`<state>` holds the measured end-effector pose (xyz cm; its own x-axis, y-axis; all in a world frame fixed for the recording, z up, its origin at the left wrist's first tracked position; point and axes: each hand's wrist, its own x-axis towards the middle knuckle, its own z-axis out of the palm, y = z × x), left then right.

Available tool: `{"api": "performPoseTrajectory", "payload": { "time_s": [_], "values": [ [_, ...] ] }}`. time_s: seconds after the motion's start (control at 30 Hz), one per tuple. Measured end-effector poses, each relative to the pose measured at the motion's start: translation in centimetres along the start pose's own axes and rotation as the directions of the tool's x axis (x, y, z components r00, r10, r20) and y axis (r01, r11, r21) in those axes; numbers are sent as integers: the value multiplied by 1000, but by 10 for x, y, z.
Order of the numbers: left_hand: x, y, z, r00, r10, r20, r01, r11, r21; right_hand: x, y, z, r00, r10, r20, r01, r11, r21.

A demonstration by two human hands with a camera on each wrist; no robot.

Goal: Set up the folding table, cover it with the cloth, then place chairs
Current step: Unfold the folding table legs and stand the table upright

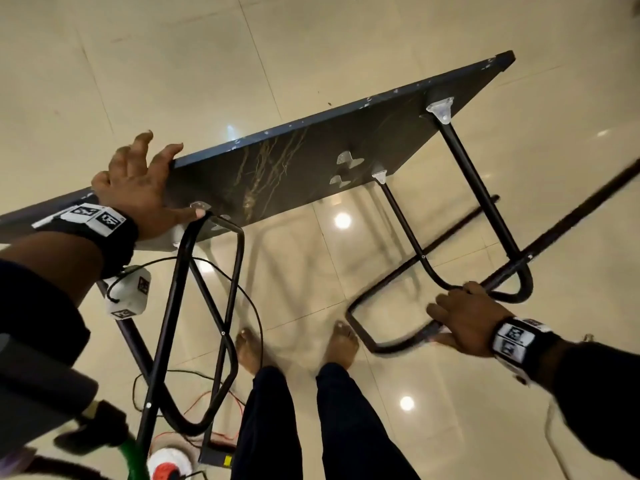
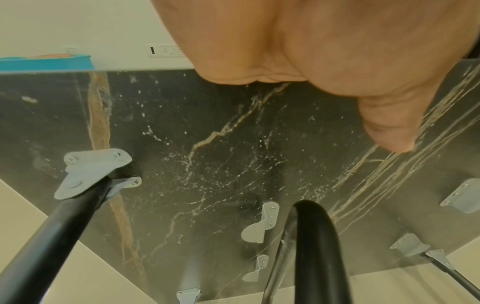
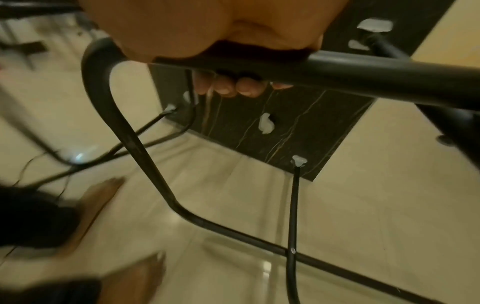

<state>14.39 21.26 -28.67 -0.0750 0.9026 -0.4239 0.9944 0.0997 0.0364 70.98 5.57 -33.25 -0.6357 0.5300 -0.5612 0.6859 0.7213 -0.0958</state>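
The folding table's dark marble-patterned top (image 1: 294,161) is tilted up off the floor, its underside facing me. My left hand (image 1: 142,178) grips its upper left edge, fingers over the rim and thumb (image 2: 389,123) pressed on the underside (image 2: 207,154). The left black tube leg frame (image 1: 207,323) hangs folded out below that hand. My right hand (image 1: 460,317) grips the bottom bar of the right leg frame (image 1: 485,202), which stands swung out from the top. In the right wrist view the fingers (image 3: 233,86) curl around the bar (image 3: 363,67).
Glossy beige floor tiles (image 1: 173,81) lie all around. My bare feet (image 1: 339,344) stand just below the table. Thin black and red cables (image 1: 252,306) trail across the floor at lower left, beside a white and red object (image 1: 169,462) and a green tube (image 1: 135,455).
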Motion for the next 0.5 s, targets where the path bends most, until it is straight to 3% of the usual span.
{"api": "performPoseTrajectory", "payload": {
  "time_s": [0.07,0.2,0.5],
  "values": [
    [-1,0,0,1000,6,2,-6,1000,2,38,-7,-20,972,229,-56,-222,970,103],
    [-5,0,3,1000,13,4,-13,1000,1,92,5,-48,834,550,-40,-516,804,296],
    [-2,-4,9,999,35,-18,-35,999,3,125,44,-49,583,813,-2,-690,496,526]
  ]
}}
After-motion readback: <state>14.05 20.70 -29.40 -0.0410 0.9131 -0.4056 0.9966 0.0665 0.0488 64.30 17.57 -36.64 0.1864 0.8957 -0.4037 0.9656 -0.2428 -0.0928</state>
